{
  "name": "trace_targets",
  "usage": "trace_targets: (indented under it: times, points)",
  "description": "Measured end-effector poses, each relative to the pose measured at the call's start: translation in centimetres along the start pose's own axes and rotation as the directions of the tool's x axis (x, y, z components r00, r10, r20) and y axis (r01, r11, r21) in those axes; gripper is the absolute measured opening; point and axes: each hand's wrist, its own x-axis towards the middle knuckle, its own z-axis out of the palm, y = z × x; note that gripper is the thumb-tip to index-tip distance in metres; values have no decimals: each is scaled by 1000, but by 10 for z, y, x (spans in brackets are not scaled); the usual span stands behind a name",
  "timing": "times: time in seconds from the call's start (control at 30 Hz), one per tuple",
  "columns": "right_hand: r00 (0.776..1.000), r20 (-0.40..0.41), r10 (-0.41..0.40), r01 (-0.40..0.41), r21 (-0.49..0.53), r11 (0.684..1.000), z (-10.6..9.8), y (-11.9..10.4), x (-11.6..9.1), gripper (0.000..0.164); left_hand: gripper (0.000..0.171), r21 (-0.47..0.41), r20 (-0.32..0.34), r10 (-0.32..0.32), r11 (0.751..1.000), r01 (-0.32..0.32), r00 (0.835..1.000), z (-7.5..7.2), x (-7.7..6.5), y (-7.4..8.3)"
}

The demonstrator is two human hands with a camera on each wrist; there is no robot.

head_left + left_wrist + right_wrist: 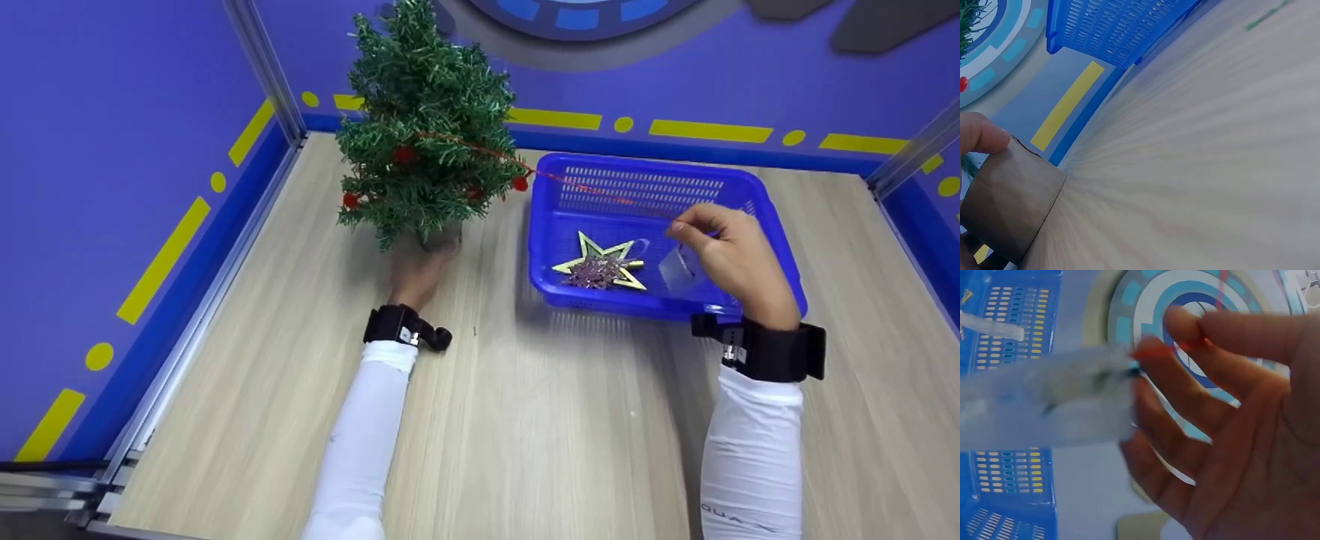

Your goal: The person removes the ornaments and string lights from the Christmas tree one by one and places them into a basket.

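Note:
On the left of the head view stands a small green Christmas tree (431,112) with red ornaments (404,154). My left hand (424,266) grips its brown round base (1013,199), thumb over the top edge. Between thumb and forefinger my right hand (739,259) pinches the end of a red string (581,186), drawn from the tree across the basket. By the same fingers hangs a translucent, tag-like plastic piece (1055,399), blurred in the right wrist view. This hand is above the right part of the blue basket (660,306).
In the basket lie a gold-edged star (589,247) and a purple glittery ornament (596,272) overlapping it. Blue panels (150,135) with yellow marks border the wooden tabletop (540,420) at left, back and right. A small green bit (1266,16) lies on the wood.

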Motion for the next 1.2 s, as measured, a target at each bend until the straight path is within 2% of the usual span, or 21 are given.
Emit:
trace_targets:
  times: [0.13,0.27,0.4,0.5,0.67,0.9,1.2]
  points:
    - [994,105,11,-7,-40,999,3,0,1,21,81,-15,17,-39,999,40,999,-1,-1,1]
    - [987,158,14,-2,-74,997,6,0,3,22,81,-16,64,-114,993,115,991,-1,-2,2]
    - [979,199,37,-20,-85,996,8,3,3,21,86,-52,97,-145,987,151,985,0,-2,1]
    - [962,268,50,-22,-106,994,10,6,3,22,87,-34,99,-145,988,149,984,0,-1,0]
    - [919,392,34,23,-141,990,21,6,5,23,87,11,106,-152,988,151,983,-1,-2,1]
    - [906,422,-15,79,-135,988,42,1,8,19,90,48,111,-188,982,184,976,-2,-2,4]
    - [859,505,-84,180,-145,973,74,0,13,16,89,16,102,-209,978,208,973,-2,-3,3]
